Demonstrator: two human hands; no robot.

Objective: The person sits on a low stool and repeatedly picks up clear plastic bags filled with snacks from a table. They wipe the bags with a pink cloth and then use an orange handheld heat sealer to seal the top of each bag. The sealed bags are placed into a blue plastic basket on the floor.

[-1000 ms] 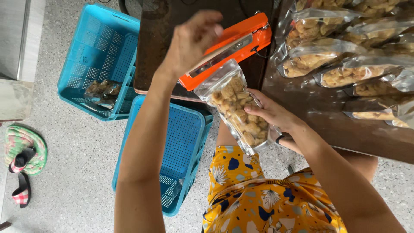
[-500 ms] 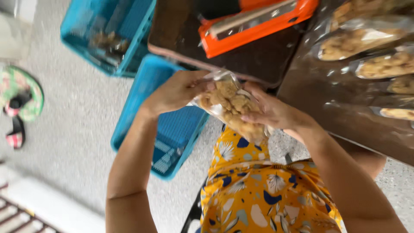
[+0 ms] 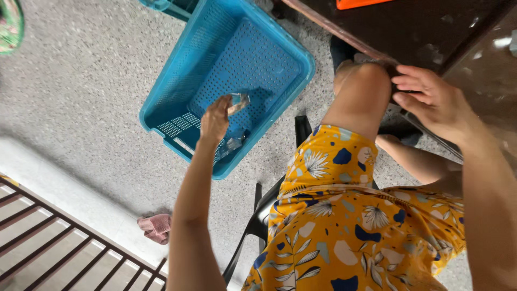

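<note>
My left hand reaches down into a blue perforated plastic basket on the floor, its fingers closed on a clear bag of brownish snacks. The bag hangs just above the basket's bottom. My right hand rests at the edge of the dark table beside my knee, fingers apart and holding nothing. I sit in a yellow patterned garment.
Part of a second blue basket shows at the top edge. An orange sealing tool lies on the table at the top. A black chair is under me. On the speckled floor lie a pink slipper and a green sandal.
The bag left the orange sealer and came down. My left hand carried it into the blue basket, while my right hand let go and stayed by the table edge. The view tilted down.
</note>
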